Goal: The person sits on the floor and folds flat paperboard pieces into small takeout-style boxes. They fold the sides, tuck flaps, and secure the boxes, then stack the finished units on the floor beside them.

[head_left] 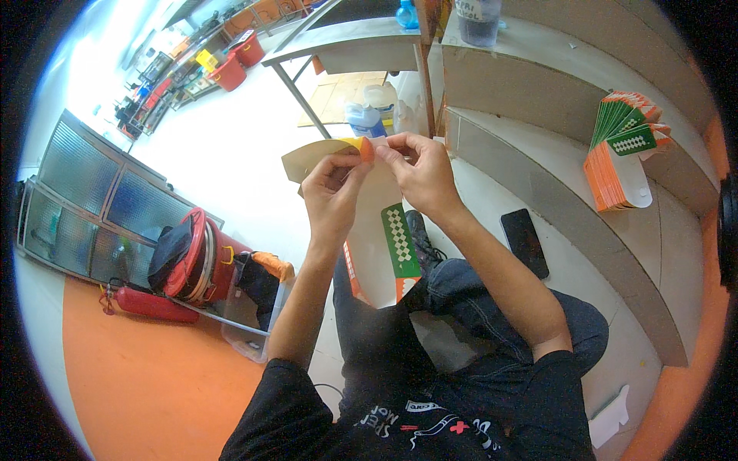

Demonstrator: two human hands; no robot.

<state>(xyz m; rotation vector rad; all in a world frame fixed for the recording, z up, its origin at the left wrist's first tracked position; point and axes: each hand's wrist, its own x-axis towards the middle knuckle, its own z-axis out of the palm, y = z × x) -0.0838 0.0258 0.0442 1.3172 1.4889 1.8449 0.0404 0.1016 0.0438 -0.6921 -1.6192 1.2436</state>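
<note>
Left hand (332,192), right hand (425,175): fingers pinching far end of paperboard carton (375,257) at orange flap (367,150), fingertips close together. Carton body below fingers, between forearms. Carton stack (617,173) on step (649,238), right.

White lettering (377,416), red cross (460,428) on black T-shirt (407,430), dark handwriting on pale label (469,10), plastic container (478,32)

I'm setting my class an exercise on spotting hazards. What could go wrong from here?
The carton might crease or slip, since the left hand and right hand pinch it only near its upper end.

The dark phone lies on the floor beside the person's bent leg, so shifting that leg could knock or press on it.
</note>
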